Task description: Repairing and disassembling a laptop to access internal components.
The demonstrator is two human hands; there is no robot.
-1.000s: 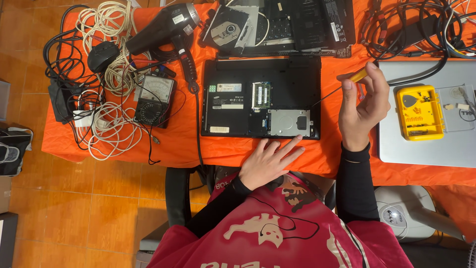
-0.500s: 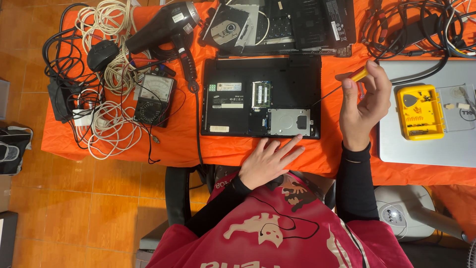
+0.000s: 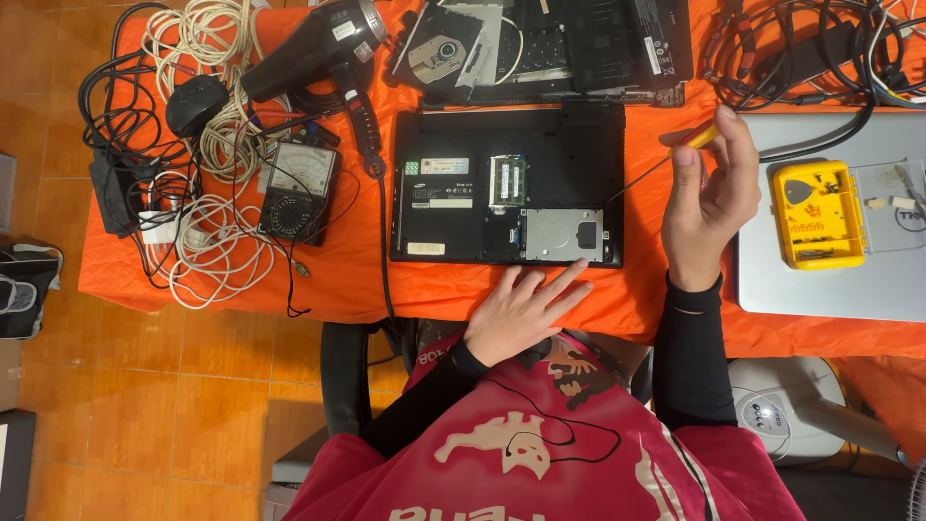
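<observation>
Screwdriver (image 3: 675,152), thin with an orange handle, sits pinched in right hand (image 3: 709,207) fingers right of centre; left hand (image 3: 526,309) lies flat, fingers spread, touching the opened black laptop (image 3: 506,188).

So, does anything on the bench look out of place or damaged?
Nothing looks broken. The black laptop lies bottom up with its cover off, memory and drive exposed. The right hand holds a screwdriver beside it; the left hand rests flat at its front edge.
</observation>
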